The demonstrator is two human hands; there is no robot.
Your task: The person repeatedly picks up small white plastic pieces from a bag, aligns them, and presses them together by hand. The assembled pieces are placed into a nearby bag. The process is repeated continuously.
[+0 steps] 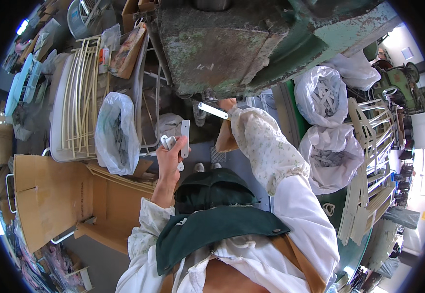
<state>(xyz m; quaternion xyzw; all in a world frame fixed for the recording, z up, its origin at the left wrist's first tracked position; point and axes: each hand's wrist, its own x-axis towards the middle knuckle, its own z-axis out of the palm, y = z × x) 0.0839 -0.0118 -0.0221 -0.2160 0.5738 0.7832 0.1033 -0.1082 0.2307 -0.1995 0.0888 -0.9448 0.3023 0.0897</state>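
Note:
My left hand (168,158) is closed around several flat white strips (185,138) with rounded ends and small holes, fanned out from the fingers. My right hand (227,104) reaches up to the underside of a large worn green machine (222,53). Its fingers are mostly hidden, so its grip does not show. Close by it, another white strip (214,111) with a hole near its end lies slantwise below the machine's lower edge. Whether the right hand touches this strip cannot be made out.
A white bag of strips (118,134) stands at left, beside a rack of pale rods (79,97) and an open cardboard box (51,195). Two more bags, one farther (321,95) and one nearer (330,156), sit at right. Pale slatted frames (368,185) are stacked beyond them.

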